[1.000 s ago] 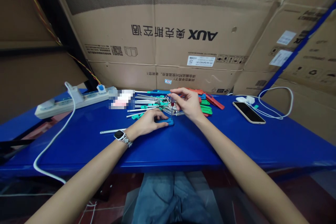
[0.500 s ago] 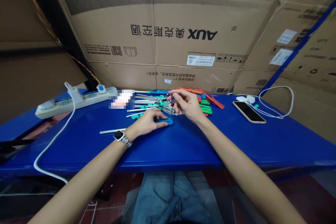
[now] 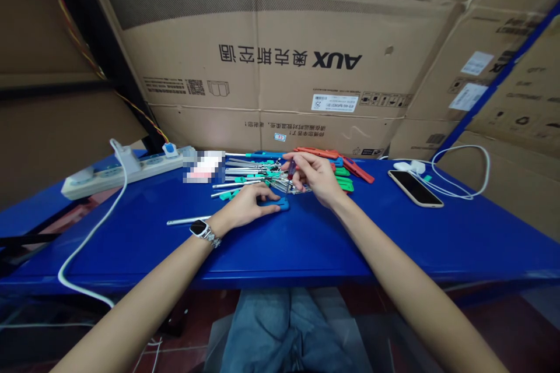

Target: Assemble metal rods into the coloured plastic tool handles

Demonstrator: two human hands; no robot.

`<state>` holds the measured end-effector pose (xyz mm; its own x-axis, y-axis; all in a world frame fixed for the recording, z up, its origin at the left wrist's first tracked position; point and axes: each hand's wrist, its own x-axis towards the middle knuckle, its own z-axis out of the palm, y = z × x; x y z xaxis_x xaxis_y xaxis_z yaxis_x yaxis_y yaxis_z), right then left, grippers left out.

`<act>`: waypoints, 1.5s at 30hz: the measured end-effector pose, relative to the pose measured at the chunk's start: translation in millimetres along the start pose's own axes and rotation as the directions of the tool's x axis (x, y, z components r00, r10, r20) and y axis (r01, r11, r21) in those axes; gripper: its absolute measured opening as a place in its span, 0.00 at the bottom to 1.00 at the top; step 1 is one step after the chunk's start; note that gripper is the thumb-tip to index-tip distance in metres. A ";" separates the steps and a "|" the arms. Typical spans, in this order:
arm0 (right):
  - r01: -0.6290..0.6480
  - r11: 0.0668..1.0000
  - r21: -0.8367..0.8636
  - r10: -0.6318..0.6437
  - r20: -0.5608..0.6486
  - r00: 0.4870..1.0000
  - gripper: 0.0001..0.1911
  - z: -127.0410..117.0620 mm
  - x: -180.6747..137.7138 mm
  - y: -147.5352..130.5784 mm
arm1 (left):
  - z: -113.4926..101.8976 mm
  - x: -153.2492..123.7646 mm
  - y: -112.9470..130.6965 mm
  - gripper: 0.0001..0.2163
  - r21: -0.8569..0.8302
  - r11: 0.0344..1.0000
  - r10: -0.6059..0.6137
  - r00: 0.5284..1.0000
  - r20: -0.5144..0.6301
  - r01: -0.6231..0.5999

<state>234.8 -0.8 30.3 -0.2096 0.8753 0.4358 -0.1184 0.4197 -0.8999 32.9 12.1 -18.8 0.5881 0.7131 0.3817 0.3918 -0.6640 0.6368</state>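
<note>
My left hand is closed on a blue plastic handle that lies on the blue table. A metal rod sticks out to the left behind my wrist; whether it joins the handle is hidden. In my right hand is a small screwdriver with a dark red grip, pinched near its top. Its thin shaft points down, and the tip meets the blue handle near its right end. Just behind both hands lies a pile of metal rods with green plastic parts.
Orange-red handles and green handles lie behind my right hand. A phone and a white cable are at the right. On the left sits a power strip with a white cord. Cardboard stands along the back.
The fingers of my right hand have shifted on the screwdriver, so more of its red grip shows. My left hand keeps its place on the blue handle.
</note>
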 end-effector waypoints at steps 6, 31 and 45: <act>-0.022 1.000 -0.003 0.021 -0.097 0.995 0.28 2.3 6.8 -2.0 | -0.6 -0.8 3.5 0.13 0.006 0.998 -0.056 0.998 0.022 0.056; 0.012 1.000 -0.011 -0.013 -0.095 0.995 0.22 5.7 2.2 3.0 | 0.6 -1.5 3.7 0.12 0.003 0.998 -0.055 0.998 0.017 0.055; -0.009 1.000 -0.021 0.006 -0.150 0.989 0.28 12.5 9.6 3.3 | 0.6 -2.5 3.0 0.12 -0.008 0.998 -0.068 0.997 0.022 0.068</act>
<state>220.3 6.0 31.7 -0.0621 0.9039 0.4233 -0.0959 0.4167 -0.9040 33.0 8.1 -18.3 0.5758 0.7514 0.3224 0.4256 -0.6121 0.6665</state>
